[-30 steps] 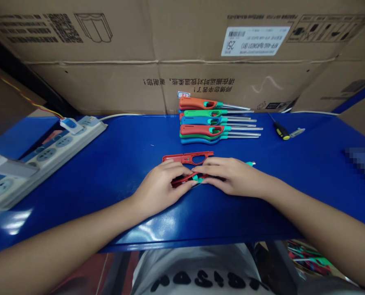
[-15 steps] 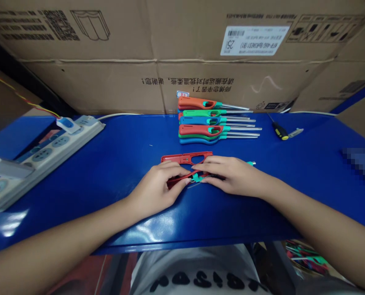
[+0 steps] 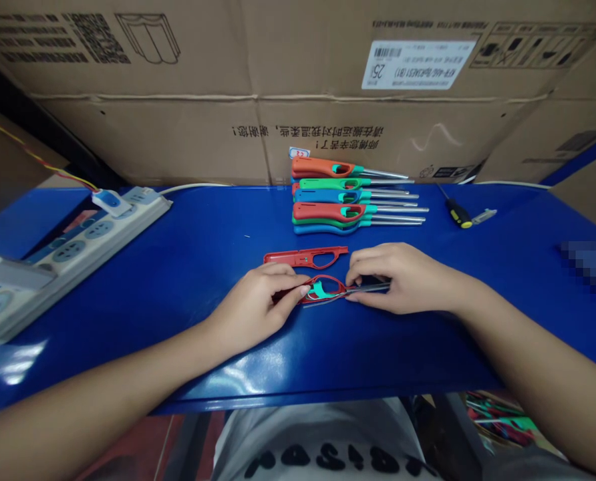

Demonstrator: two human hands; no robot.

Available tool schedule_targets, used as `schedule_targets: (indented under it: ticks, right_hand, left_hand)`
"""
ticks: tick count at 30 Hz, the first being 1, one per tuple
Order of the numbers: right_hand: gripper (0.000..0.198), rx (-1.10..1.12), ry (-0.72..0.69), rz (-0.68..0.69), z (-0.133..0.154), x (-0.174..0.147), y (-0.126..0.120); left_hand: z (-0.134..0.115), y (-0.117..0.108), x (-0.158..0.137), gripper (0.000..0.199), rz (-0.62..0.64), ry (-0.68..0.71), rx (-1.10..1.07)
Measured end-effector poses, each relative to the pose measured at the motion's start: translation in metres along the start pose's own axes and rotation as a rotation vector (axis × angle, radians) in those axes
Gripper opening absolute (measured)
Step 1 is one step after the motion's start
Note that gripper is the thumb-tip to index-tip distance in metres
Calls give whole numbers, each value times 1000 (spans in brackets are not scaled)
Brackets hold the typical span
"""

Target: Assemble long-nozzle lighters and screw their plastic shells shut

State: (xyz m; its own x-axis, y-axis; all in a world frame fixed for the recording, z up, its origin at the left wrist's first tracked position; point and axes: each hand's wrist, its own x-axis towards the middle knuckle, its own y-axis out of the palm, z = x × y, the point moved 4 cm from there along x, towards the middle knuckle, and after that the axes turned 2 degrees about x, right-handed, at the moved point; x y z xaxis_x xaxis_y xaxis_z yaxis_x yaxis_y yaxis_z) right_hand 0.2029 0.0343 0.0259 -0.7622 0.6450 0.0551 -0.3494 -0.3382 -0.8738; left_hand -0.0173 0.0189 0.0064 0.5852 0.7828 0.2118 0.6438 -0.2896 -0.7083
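Observation:
My left hand [image 3: 265, 300] is closed round the handle end of a red half shell of a gas lighter [image 3: 339, 280], its thumb and fingertips near the teal trigger [image 3: 320, 290]. Thin wires run along the shell from the trigger toward the right. At the narrow front end, my right hand [image 3: 398, 277] pinches a thin metal rod [image 3: 371, 288]; the fingers partly hide it. Just behind my hands, the other red half shell [image 3: 303, 258] lies with its inner side up.
Several assembled lighters [image 3: 328, 212] lie stacked at the back, before a cardboard box [image 3: 178, 140]. A screwdriver [image 3: 458, 214] rests to their right. On the left is a power strip [image 3: 85, 247] with plugs. More lighter parts [image 3: 503, 421] show below the table's front edge, at right.
My right hand has moved right, off the trigger area to the shell's front end, uncovering the trigger opening and the metal rod. My left hand has stayed on the shell.

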Motion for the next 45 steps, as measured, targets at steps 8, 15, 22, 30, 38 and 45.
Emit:
schedule_targets:
  ticks: [8, 15, 22, 30, 38, 45]
  right_hand:
    - [12, 123, 75, 47, -6, 5, 7]
    - [19, 86, 55, 52, -4, 4, 7]
    - [26, -3, 172, 156, -9, -3, -1]
    - [37, -95, 173, 118, -10, -5, -10]
    - [35, -251, 316, -599, -33, -10, -38]
    - [30, -299, 743, -998, -92, -58, -88]
  left_hand:
    - [3, 1, 1, 22, -54, 22, -45]
    - [6, -1, 2, 22, -58, -5, -108]
    - [3, 4, -1, 32, -4, 93, 111]
    - [-3, 5, -3, 35, 82, 126, 290]
    - [-3, 1, -5, 37, 44, 157, 291]
    - [-6, -3, -7, 34, 39, 218, 474]
